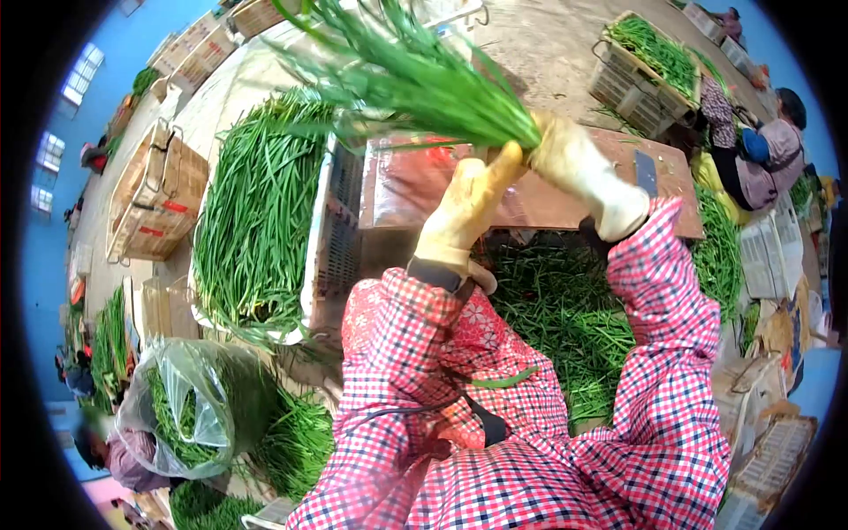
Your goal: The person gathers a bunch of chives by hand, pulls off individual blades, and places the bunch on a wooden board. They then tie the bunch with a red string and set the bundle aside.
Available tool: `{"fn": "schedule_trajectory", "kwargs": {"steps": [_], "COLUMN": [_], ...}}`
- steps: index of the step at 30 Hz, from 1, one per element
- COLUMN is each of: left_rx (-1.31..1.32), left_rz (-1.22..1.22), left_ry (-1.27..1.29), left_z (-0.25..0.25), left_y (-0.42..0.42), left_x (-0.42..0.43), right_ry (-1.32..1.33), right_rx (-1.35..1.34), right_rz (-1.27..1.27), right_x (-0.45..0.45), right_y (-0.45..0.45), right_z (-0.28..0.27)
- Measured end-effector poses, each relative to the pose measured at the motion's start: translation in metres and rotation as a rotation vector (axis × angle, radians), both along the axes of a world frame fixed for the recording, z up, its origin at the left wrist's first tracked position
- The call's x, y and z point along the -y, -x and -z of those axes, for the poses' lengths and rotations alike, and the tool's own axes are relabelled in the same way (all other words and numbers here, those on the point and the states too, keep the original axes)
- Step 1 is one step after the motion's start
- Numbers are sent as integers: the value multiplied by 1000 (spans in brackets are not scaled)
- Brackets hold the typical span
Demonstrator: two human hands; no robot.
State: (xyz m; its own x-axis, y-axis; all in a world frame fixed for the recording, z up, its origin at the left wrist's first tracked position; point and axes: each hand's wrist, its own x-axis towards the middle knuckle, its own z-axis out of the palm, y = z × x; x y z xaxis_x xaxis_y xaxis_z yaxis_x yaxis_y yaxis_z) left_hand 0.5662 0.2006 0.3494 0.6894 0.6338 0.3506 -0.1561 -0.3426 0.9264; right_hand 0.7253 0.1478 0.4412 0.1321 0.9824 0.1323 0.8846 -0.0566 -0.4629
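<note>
Both of my hands wear pale, yellow-stained gloves. My right hand (579,163), blurred by motion, is wrapped round the stem ends of a bunch of garlic chives (450,102). My left hand (468,199) is closed at the underside of the same bunch, near the stem ends; part of its fingers is hidden. The leaves fan out to the upper left, smeared by movement. Below the bunch lies a reddish-brown board (521,208), with a dark flat piece (646,172) on its right part.
A crate of chives (261,208) stands left of the board. Loose greens (556,309) lie below it. A clear plastic bag (199,402) of greens is at lower left. Another filled crate (640,75) stands at upper right, near a seated person (773,155). A cardboard-coloured box (159,194) is at far left.
</note>
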Motion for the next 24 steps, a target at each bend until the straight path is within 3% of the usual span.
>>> {"fn": "schedule_trajectory", "kwargs": {"steps": [3,4,7,9,10,14,17,18,20,21,22,24], "left_rx": [233,315,478,575,668,669,629,489,262,299,248,181], "left_rz": [-81,-91,-62,-85,-91,-139,-75,-101,-182,-178,-135,-122], "left_ry": [294,443,566,774,1000,903,866,893,576,617,512,463], "left_z": [-37,-31,-26,-24,-41,-42,-35,-41,-19,-25,-19,-8], "left_y": [10,10,10,7,4,-3,-10,-3,-5,-4,-3,-9], "left_x": [18,17,15,13,19,12,3,6,-8,1,-3,-2], "right_ry": [14,61,233,-147,-347,-438,-408,-385,-88,33,609,446], "right_rx": [352,403,594,928,1085,1039,665,562,512,565,416,253], "right_rz": [125,163,240,158,119,128,19,-26,-39,-42,-54,98], "right_x": [12,16,32,37,39,43,58,66,87,94,92,98], "right_y": [25,30,58,51,49,50,41,38,17,15,1,-23], "right_z": [16,20,1,43,60,74,88,90,110,97,76,64]}}
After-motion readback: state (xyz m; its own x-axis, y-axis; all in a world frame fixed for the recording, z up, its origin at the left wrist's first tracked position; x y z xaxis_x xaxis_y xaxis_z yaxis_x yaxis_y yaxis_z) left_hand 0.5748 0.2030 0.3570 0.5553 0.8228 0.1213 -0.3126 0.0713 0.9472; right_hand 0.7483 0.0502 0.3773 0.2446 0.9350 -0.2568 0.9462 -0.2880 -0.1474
